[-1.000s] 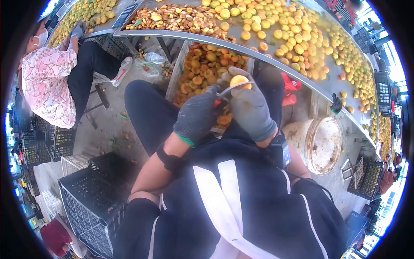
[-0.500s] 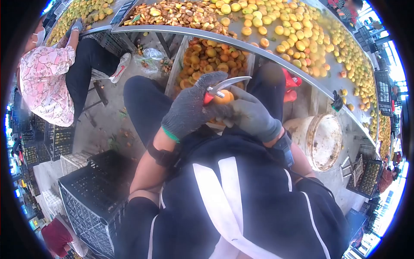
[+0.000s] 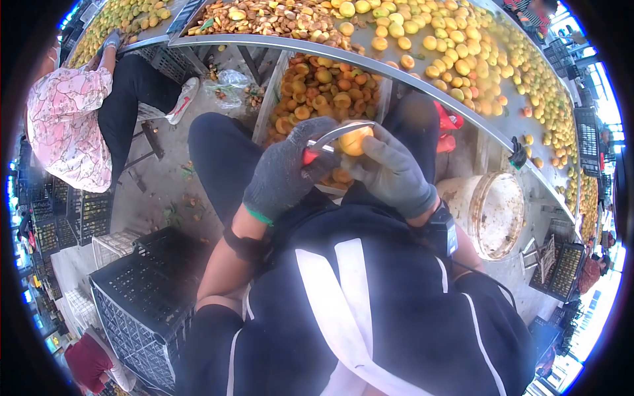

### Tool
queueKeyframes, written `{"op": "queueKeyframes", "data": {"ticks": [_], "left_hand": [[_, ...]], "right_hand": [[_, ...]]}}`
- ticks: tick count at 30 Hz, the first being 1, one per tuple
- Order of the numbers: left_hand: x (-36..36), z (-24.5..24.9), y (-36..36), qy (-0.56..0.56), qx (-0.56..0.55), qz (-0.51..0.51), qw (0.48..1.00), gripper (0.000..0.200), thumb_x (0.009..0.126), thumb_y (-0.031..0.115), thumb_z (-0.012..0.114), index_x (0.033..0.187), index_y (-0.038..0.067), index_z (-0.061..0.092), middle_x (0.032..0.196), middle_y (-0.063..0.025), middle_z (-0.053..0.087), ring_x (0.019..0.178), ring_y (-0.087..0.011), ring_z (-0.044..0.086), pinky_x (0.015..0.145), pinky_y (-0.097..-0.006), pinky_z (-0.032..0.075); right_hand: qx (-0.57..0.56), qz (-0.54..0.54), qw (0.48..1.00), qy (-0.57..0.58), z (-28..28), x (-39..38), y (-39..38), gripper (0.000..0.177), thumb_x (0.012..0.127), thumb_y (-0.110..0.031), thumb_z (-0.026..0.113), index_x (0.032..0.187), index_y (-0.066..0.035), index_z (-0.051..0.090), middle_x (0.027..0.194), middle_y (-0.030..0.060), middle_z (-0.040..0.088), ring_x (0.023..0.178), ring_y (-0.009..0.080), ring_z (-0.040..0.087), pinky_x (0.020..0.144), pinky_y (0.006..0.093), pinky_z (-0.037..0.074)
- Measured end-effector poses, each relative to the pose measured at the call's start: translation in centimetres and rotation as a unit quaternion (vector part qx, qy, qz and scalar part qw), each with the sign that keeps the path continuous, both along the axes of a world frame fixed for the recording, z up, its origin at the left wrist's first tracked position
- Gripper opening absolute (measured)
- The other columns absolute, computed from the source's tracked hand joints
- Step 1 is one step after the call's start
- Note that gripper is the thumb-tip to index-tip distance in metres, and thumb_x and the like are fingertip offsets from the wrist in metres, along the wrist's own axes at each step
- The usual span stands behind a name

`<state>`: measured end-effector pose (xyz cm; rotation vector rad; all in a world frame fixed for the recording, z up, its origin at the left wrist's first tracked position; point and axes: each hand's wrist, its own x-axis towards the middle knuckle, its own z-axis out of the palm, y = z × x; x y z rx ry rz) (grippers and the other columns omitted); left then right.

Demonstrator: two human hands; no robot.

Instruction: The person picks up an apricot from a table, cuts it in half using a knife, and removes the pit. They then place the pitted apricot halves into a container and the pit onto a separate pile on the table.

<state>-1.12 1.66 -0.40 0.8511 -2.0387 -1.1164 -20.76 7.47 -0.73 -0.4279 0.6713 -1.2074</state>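
Note:
My left hand (image 3: 281, 170), in a dark knit glove with a green cuff, is closed on the red handle of a knife (image 3: 323, 140). Its curved blade lies against a whole-looking apricot (image 3: 357, 140). Gloved in grey, my right hand (image 3: 394, 173) grips that apricot between thumb and fingers. Both hands are above my lap, close together. Behind them, between my knees, a crate (image 3: 269, 109) holds many apricot halves (image 3: 320, 86).
A metal-edged table (image 3: 290, 45) curves across the front, bearing pits (image 3: 264, 23) and whole apricots (image 3: 456, 53). A white bucket (image 3: 456, 198) stands at right, a black crate (image 3: 125, 284) at left. A person in a floral top (image 3: 69, 125) sits at left.
The apricot has risen slightly and shows more, with the blade now across it instead of pointing past it. My right hand has opened out a little around the fruit.

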Motion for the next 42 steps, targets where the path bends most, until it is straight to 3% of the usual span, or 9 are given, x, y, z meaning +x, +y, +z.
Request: {"op": "queueKeyframes", "data": {"ticks": [2, 7, 9, 10, 17, 27, 31, 36, 42], "left_hand": [[0.5, -0.5, 0.7, -0.108, -0.072, 0.079, 0.988, 0.047, 0.084, 0.021, 0.072, 0.126, 0.013, 0.053, 0.088, -0.0153, 0.069, 0.078, -0.033, 0.069, 0.066, -0.0388, 0.054], [0.9, -0.6, 2.5, -0.165, -0.1, 0.11, 0.975, 0.039, 0.083, 0.012, 0.071, 0.12, 0.009, 0.059, 0.09, -0.0164, 0.069, 0.083, -0.0338, 0.068, 0.072, -0.0385, 0.054], [1.1, -0.7, 2.7, -0.173, -0.121, 0.117, 0.97, 0.039, 0.082, 0.012, 0.071, 0.12, 0.009, 0.06, 0.09, -0.0156, 0.069, 0.082, -0.033, 0.068, 0.071, -0.0384, 0.053], [1.2, -1.0, 2.5, -0.175, -0.173, 0.129, 0.961, 0.04, 0.08, 0.011, 0.071, 0.119, 0.01, 0.061, 0.087, -0.0135, 0.069, 0.076, -0.0315, 0.068, 0.066, -0.0384, 0.053], [0.8, -1.1, 2.6, -0.161, -0.253, 0.151, 0.942, 0.038, 0.078, 0.008, 0.066, 0.116, 0.007, 0.061, 0.085, -0.0117, 0.067, 0.071, -0.0291, 0.067, 0.06, -0.0378, 0.052], [-1.6, -2.2, 1.3, -0.143, -0.192, 0.186, 0.953, 0.035, 0.077, 0.004, 0.067, 0.112, 0.008, 0.061, 0.09, -0.0167, 0.067, 0.082, -0.0358, 0.066, 0.07, -0.0408, 0.053], [-2.2, -2.9, 0.5, -0.163, -0.207, 0.181, 0.948, 0.038, 0.08, 0.007, 0.065, 0.117, 0.008, 0.058, 0.086, -0.0147, 0.066, 0.078, -0.0337, 0.066, 0.066, -0.0417, 0.052], [-2.5, -3.6, 0.3, -0.214, -0.194, 0.151, 0.945, 0.038, 0.081, 0.01, 0.063, 0.118, 0.007, 0.056, 0.082, -0.0136, 0.065, 0.075, -0.0322, 0.066, 0.063, -0.0429, 0.051], [-1.9, -3.0, 0.7, -0.106, -0.073, 0.093, 0.987, 0.035, 0.085, 0.012, 0.064, 0.118, 0.005, 0.056, 0.086, -0.0162, 0.067, 0.076, -0.0289, 0.069, 0.065, -0.0377, 0.053]], "right_hand": [[-0.026, -0.027, 0.999, 0.005, 0.4, 0.2, 0.1, 0.04, 0.097, -0.012, 0.056, 0.134, -0.002, 0.044, 0.107, 0.008, 0.059, 0.083, 0.0156, 0.063, 0.068, 0.0227, 0.05], [-0.097, -0.059, 0.989, 0.093, 2.1, 0.9, 0.7, 0.047, 0.094, -0.004, 0.061, 0.137, -0.002, 0.043, 0.104, 0.0072, 0.059, 0.082, 0.0118, 0.061, 0.066, 0.0222, 0.05], [-0.106, -0.04, 0.983, 0.142, 2.3, 1.1, 0.9, 0.049, 0.094, -0.005, 0.058, 0.14, -0.003, 0.042, 0.126, 0.0105, 0.057, 0.078, 0.0106, 0.059, 0.06, 0.0194, 0.044], [-0.106, -0.039, 0.983, 0.142, 2.4, 1.1, 1.0, 0.049, 0.094, -0.005, 0.058, 0.14, -0.003, 0.042, 0.126, 0.0105, 0.057, 0.078, 0.0106, 0.059, 0.06, 0.0194, 0.044], [-0.025, -0.031, 0.972, 0.231, 3.4, 1.4, 1.3, 0.042, 0.095, -0.012, 0.06, 0.134, -0.001, 0.049, 0.101, 0.0038, 0.062, 0.067, 0.0081, 0.059, 0.056, 0.019, 0.044], [-0.045, -0.168, 0.943, 0.285, 3.2, 3.6, -0.1, 0.044, 0.092, -0.015, 0.068, 0.129, 0.002, 0.05, 0.089, 0.0067, 0.066, 0.067, 0.0077, 0.063, 0.057, 0.0183, 0.049], [-0.059, -0.171, 0.941, 0.286, 3.2, 3.6, -0.9, 0.042, 0.092, -0.015, 0.068, 0.127, 0.001, 0.052, 0.09, 0.0061, 0.066, 0.068, 0.0098, 0.065, 0.058, 0.0189, 0.051], [0.03, -0.14, 0.978, 0.153, 0.7, 2.8, -1.4, 0.038, 0.093, -0.019, 0.066, 0.125, -0.001, 0.055, 0.095, 0.006, 0.067, 0.074, 0.013, 0.068, 0.06, 0.0206, 0.052], [-0.022, -0.078, 0.984, 0.156, 1.6, 1.6, -0.7, 0.036, 0.094, -0.014, 0.062, 0.127, -0.002, 0.052, 0.101, 0.007, 0.066, 0.08, 0.0151, 0.069, 0.064, 0.024, 0.053]]}}
